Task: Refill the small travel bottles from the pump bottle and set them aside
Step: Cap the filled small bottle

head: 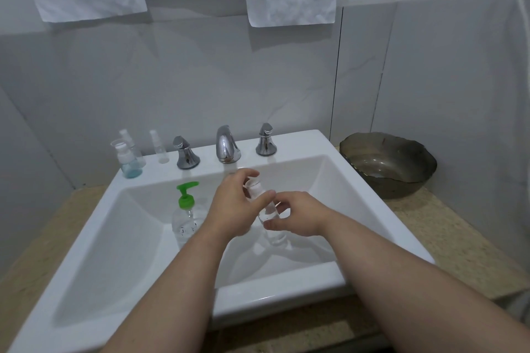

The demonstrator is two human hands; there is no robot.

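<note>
Over the white ceramic sink (100, 238), apart from its rim, left hand (233, 208) and right hand (299, 218) clamp their grip on a small clear travel bottle (265, 213) beside the green-topped pump bottle (185, 203).

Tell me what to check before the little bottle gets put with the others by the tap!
1. Grip: right hand holds the travel bottle and left hand grips its white cap: ok.
2. Cap screwed fully tight: cannot tell.
3. Fill level inside it: cannot tell.
4. Green pump bottle standing upright in the sink: ok.
5. Bare ledge in front of the other small bottles: ok.
</note>
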